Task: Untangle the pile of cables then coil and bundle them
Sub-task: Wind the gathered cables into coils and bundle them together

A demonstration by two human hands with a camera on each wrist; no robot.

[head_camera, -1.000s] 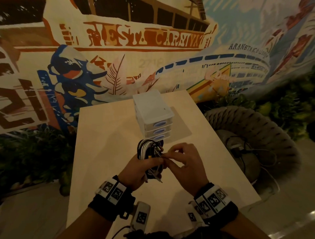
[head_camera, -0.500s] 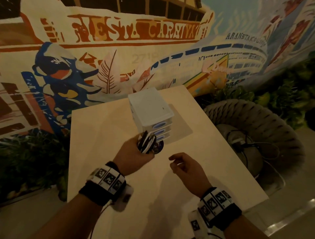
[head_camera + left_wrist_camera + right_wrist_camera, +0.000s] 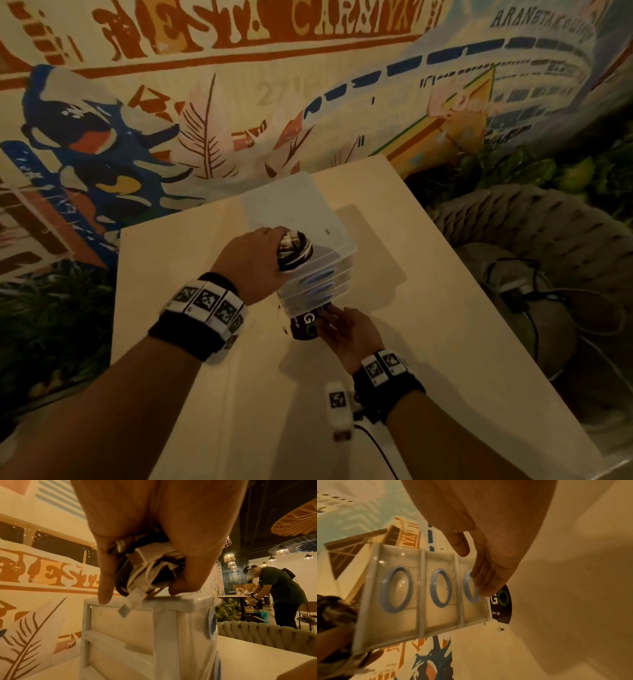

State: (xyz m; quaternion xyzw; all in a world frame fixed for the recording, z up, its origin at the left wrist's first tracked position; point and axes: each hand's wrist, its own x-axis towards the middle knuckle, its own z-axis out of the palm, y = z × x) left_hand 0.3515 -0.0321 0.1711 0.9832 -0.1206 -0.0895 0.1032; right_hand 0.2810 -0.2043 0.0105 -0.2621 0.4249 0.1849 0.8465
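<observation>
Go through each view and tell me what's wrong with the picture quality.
Head view: dim, warm light, soft detail; the mural bows with wide-angle distortion. Left wrist view: the cable bundle in the left hand is smeared and soft. Right wrist view: tilted; drawer unit motion-blurred, small glints on its fronts, right hand looming large.

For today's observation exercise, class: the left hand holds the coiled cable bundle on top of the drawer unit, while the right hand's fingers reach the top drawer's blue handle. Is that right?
Not quite. The right hand reaches the bottom drawer's handle, as the right wrist view shows. The left hand does hold the cable bundle on the drawer unit.
</observation>
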